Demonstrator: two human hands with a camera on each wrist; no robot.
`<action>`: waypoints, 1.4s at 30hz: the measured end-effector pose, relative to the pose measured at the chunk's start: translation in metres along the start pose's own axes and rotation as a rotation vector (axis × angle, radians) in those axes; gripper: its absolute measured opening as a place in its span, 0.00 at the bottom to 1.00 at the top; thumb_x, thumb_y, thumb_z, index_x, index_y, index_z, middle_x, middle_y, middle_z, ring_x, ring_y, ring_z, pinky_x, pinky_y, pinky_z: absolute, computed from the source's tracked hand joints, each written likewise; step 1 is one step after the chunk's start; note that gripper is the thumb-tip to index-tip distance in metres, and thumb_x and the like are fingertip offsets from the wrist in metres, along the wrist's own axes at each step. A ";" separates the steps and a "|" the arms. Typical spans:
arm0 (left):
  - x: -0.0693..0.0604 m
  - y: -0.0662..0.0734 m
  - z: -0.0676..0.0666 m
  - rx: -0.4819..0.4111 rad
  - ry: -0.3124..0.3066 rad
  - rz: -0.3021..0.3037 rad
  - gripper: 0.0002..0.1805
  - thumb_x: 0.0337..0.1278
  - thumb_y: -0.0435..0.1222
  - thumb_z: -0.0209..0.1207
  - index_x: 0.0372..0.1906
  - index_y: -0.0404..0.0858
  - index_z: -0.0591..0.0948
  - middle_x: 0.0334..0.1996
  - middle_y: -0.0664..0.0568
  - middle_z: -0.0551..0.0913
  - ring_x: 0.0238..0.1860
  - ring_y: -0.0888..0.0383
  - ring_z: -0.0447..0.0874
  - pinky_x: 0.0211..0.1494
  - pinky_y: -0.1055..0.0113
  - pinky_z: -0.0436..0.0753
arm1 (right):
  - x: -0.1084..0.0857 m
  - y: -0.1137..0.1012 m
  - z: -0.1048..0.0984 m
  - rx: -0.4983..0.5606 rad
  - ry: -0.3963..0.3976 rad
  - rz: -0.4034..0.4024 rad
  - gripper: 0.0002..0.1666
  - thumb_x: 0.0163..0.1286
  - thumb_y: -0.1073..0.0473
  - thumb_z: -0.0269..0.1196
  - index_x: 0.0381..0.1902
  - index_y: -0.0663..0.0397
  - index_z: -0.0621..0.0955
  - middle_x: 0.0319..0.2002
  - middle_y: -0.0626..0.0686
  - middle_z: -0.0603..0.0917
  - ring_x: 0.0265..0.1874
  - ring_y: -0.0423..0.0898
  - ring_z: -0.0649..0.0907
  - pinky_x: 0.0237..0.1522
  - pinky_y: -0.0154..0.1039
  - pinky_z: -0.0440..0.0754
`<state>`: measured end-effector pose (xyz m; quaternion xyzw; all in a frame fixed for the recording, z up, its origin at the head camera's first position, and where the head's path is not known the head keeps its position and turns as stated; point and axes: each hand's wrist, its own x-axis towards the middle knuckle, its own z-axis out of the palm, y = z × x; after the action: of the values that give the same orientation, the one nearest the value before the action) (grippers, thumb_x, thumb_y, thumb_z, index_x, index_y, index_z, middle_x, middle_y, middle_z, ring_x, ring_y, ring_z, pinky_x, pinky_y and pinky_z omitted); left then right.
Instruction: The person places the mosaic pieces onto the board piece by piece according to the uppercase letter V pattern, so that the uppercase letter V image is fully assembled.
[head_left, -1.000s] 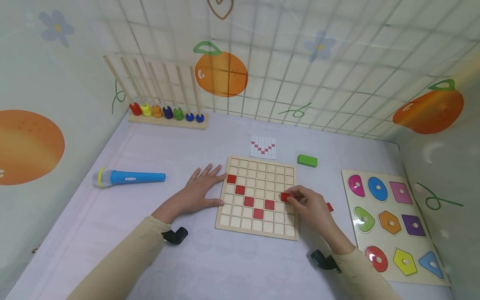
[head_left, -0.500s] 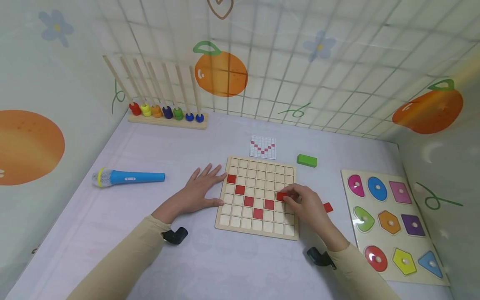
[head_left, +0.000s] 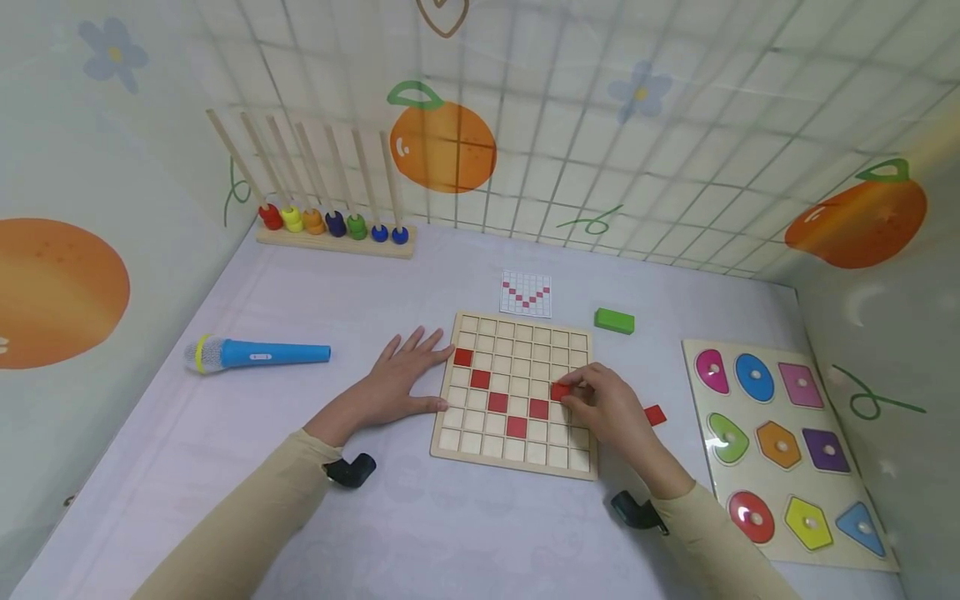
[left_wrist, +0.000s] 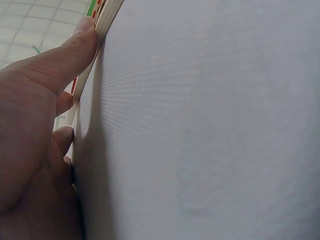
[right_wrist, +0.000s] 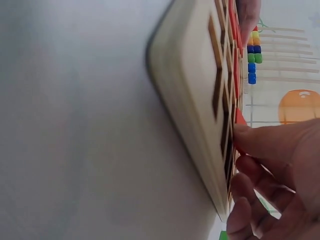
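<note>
A wooden grid board (head_left: pixel 495 465) lies flat, with several red square tiles (head_left: pixel 497 402) set in its cells in a slanting pattern. At the board's right part, my right hand (head_left: pixel 611 408) pinches another red tile (head_left: pixel 559 392) between thumb and fingers, over a cell up and right of the nearest set tile. The right wrist view shows this pinched tile (right_wrist: pixel 240 119) tilted at the grid. My left hand (head_left: pixel 401 383) lies with fingers spread, thumb and a fingertip touching the board's left edge. One loose red tile (head_left: pixel 655 415) rests on the table beside my right wrist.
Behind the board lies a small pattern card (head_left: pixel 526 294), with a green block (head_left: pixel 614 321) to its right. A shape puzzle board (head_left: pixel 765 554) sits at the right. On the left are a blue toy microphone (head_left: pixel 276 354) and a peg rack with coloured beads (head_left: pixel 333 243).
My right hand has shifted slightly left across the board, carrying the pinched red tile from near the right edge to the cell further in. The left hand stays put.
</note>
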<state>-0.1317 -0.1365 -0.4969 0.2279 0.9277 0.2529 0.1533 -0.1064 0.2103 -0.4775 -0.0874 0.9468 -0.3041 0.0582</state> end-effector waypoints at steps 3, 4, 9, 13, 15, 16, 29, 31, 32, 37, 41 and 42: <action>0.000 0.001 -0.001 0.001 -0.002 0.001 0.51 0.57 0.59 0.68 0.81 0.47 0.60 0.83 0.49 0.46 0.82 0.46 0.31 0.81 0.44 0.32 | 0.000 0.000 0.000 -0.008 -0.001 0.000 0.15 0.63 0.62 0.75 0.47 0.51 0.87 0.45 0.48 0.83 0.40 0.46 0.79 0.44 0.43 0.83; 0.000 0.001 -0.001 0.001 -0.002 0.002 0.51 0.57 0.59 0.68 0.81 0.47 0.60 0.83 0.49 0.46 0.82 0.46 0.31 0.81 0.44 0.32 | 0.000 0.000 0.000 -0.012 -0.002 -0.003 0.15 0.63 0.62 0.75 0.48 0.50 0.88 0.46 0.48 0.83 0.40 0.46 0.79 0.45 0.44 0.84; -0.001 0.001 -0.001 0.001 -0.004 0.002 0.50 0.58 0.58 0.68 0.81 0.47 0.60 0.83 0.49 0.46 0.82 0.46 0.31 0.81 0.44 0.32 | 0.000 0.001 0.000 -0.025 -0.003 -0.025 0.16 0.63 0.62 0.74 0.49 0.49 0.88 0.45 0.48 0.83 0.40 0.46 0.78 0.45 0.44 0.82; -0.001 0.001 -0.001 0.003 -0.003 0.003 0.50 0.58 0.59 0.67 0.81 0.47 0.60 0.83 0.49 0.46 0.82 0.46 0.31 0.81 0.44 0.32 | 0.000 0.001 -0.001 -0.030 -0.014 -0.025 0.17 0.63 0.61 0.74 0.51 0.49 0.89 0.44 0.48 0.82 0.41 0.46 0.78 0.44 0.43 0.82; 0.000 0.001 0.000 0.005 -0.002 0.003 0.51 0.58 0.59 0.67 0.81 0.47 0.60 0.83 0.49 0.46 0.82 0.46 0.31 0.81 0.44 0.32 | 0.001 0.001 -0.001 -0.032 -0.020 -0.025 0.17 0.63 0.61 0.74 0.51 0.49 0.89 0.44 0.48 0.81 0.40 0.46 0.77 0.43 0.42 0.81; 0.000 0.000 0.000 0.007 -0.001 0.003 0.51 0.57 0.59 0.67 0.81 0.47 0.60 0.83 0.49 0.46 0.82 0.46 0.31 0.81 0.44 0.32 | 0.001 0.001 -0.002 -0.033 -0.022 -0.024 0.17 0.63 0.61 0.74 0.51 0.49 0.89 0.43 0.47 0.81 0.40 0.46 0.77 0.43 0.42 0.81; 0.001 -0.001 0.001 0.005 0.000 0.004 0.51 0.57 0.59 0.67 0.81 0.48 0.59 0.83 0.50 0.46 0.82 0.47 0.30 0.81 0.45 0.31 | -0.001 0.003 -0.003 -0.020 -0.024 -0.008 0.19 0.63 0.60 0.75 0.52 0.48 0.88 0.43 0.48 0.82 0.37 0.46 0.78 0.39 0.40 0.81; 0.001 -0.001 0.001 0.004 0.001 0.005 0.51 0.57 0.59 0.67 0.81 0.48 0.59 0.83 0.49 0.46 0.82 0.46 0.30 0.81 0.44 0.31 | -0.002 0.003 -0.003 -0.014 -0.026 0.000 0.19 0.63 0.60 0.75 0.53 0.48 0.88 0.44 0.48 0.82 0.37 0.46 0.79 0.39 0.40 0.82; 0.001 -0.001 0.001 0.002 0.000 0.004 0.51 0.57 0.59 0.68 0.81 0.47 0.59 0.83 0.49 0.46 0.82 0.46 0.30 0.81 0.44 0.31 | -0.002 0.004 -0.004 -0.009 -0.027 0.001 0.19 0.63 0.60 0.74 0.53 0.48 0.87 0.44 0.48 0.83 0.37 0.46 0.79 0.39 0.40 0.82; 0.000 -0.001 0.001 -0.001 -0.005 0.001 0.51 0.58 0.58 0.68 0.81 0.48 0.59 0.83 0.50 0.45 0.82 0.47 0.30 0.81 0.45 0.30 | -0.005 0.006 -0.006 -0.002 -0.018 -0.010 0.20 0.64 0.60 0.73 0.54 0.50 0.86 0.43 0.48 0.84 0.37 0.45 0.80 0.39 0.39 0.83; 0.000 -0.002 0.001 -0.003 -0.009 -0.002 0.51 0.58 0.59 0.67 0.81 0.48 0.59 0.83 0.51 0.45 0.82 0.48 0.29 0.81 0.46 0.30 | -0.008 0.008 -0.010 0.019 -0.003 -0.018 0.19 0.65 0.60 0.73 0.54 0.50 0.86 0.43 0.48 0.84 0.37 0.45 0.81 0.39 0.38 0.85; 0.000 -0.002 0.001 -0.003 -0.009 -0.002 0.51 0.58 0.59 0.67 0.81 0.49 0.58 0.83 0.51 0.45 0.82 0.48 0.29 0.81 0.46 0.30 | -0.009 0.008 -0.011 0.026 -0.001 -0.017 0.18 0.66 0.61 0.72 0.54 0.49 0.86 0.43 0.48 0.84 0.37 0.45 0.82 0.39 0.38 0.85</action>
<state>-0.1324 -0.1377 -0.4990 0.2277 0.9269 0.2530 0.1579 -0.1007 0.2250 -0.4727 -0.0950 0.9420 -0.3168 0.0573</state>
